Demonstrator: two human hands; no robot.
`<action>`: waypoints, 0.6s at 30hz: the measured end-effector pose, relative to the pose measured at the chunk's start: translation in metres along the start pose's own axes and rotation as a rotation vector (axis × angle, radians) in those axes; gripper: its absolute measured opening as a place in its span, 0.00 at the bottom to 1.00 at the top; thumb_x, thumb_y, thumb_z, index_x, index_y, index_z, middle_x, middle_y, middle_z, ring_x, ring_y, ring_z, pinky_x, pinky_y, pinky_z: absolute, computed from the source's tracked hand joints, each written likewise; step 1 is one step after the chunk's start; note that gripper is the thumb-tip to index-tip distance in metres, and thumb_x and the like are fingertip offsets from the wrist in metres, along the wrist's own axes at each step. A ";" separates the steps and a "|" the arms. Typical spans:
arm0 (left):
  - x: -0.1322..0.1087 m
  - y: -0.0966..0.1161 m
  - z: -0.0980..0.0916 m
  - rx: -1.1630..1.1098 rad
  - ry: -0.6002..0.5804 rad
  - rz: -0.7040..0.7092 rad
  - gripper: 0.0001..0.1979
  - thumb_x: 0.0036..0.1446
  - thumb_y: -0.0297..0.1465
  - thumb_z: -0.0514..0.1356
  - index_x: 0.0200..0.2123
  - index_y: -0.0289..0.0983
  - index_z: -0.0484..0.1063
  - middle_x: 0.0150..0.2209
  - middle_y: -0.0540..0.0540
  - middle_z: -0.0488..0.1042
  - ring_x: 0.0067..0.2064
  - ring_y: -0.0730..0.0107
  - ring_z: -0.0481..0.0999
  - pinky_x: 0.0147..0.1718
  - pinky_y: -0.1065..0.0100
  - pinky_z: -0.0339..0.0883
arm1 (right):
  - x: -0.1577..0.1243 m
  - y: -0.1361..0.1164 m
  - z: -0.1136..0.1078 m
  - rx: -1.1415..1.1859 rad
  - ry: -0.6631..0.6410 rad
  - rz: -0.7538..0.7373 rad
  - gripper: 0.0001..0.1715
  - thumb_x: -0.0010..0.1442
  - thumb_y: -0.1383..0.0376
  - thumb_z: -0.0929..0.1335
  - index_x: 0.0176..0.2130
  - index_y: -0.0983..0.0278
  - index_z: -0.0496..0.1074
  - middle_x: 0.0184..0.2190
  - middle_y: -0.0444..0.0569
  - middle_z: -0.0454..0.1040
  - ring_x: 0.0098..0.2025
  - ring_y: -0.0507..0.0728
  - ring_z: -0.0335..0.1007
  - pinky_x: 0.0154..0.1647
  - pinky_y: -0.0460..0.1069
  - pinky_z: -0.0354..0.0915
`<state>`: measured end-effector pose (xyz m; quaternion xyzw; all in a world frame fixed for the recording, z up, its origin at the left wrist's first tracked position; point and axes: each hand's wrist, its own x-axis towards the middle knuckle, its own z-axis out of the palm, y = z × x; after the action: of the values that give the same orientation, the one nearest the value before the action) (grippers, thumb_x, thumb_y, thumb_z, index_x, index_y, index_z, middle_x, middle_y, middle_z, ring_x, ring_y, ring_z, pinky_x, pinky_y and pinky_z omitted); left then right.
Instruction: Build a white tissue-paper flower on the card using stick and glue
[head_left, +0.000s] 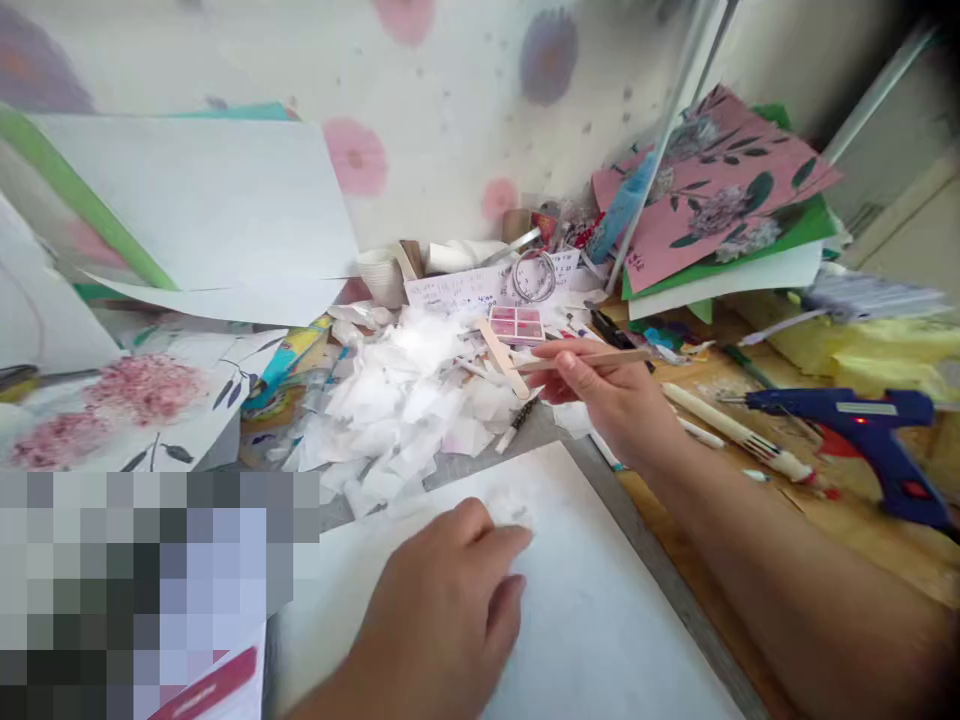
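Observation:
My right hand is closed on a thin wooden stick that lies level and points left toward a pile of white paper scraps. A flat wooden craft stick rests on the pile just left of that hand. My left hand lies on a white sheet near the front, its fingers curled and pressing a small pale scrap at the fingertips.
A blue glue gun lies at the right on the wooden table, with a white pen-like tool beside it. Floral papers lean at the back right, large white sheets at the left. A pink palette and wire ring sit behind the scraps.

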<state>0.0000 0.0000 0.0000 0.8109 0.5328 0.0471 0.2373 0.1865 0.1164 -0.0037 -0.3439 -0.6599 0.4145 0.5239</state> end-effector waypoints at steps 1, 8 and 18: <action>-0.002 0.002 0.000 0.011 0.005 -0.013 0.14 0.54 0.27 0.51 0.41 0.45 0.70 0.37 0.49 0.67 0.37 0.65 0.69 0.35 0.65 0.65 | -0.001 0.001 0.001 -0.047 0.003 0.021 0.16 0.64 0.58 0.62 0.44 0.65 0.71 0.32 0.49 0.76 0.32 0.53 0.73 0.32 0.47 0.68; -0.008 0.007 -0.001 0.025 -0.037 -0.021 0.20 0.50 0.27 0.54 0.47 0.46 0.69 0.41 0.46 0.68 0.40 0.60 0.69 0.39 0.58 0.66 | 0.009 0.010 0.007 -0.671 -0.279 -0.255 0.06 0.57 0.71 0.65 0.36 0.63 0.70 0.37 0.49 0.75 0.41 0.57 0.70 0.43 0.51 0.63; -0.009 0.002 -0.001 -0.062 0.008 0.021 0.18 0.48 0.28 0.56 0.44 0.43 0.70 0.39 0.45 0.68 0.37 0.59 0.70 0.35 0.58 0.67 | 0.019 0.012 0.027 -0.767 -0.376 -0.301 0.09 0.47 0.79 0.65 0.26 0.65 0.65 0.28 0.49 0.71 0.36 0.58 0.65 0.38 0.50 0.58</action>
<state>-0.0022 -0.0082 0.0033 0.8087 0.5233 0.0694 0.2595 0.1564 0.1336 -0.0093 -0.3321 -0.8922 0.1148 0.2838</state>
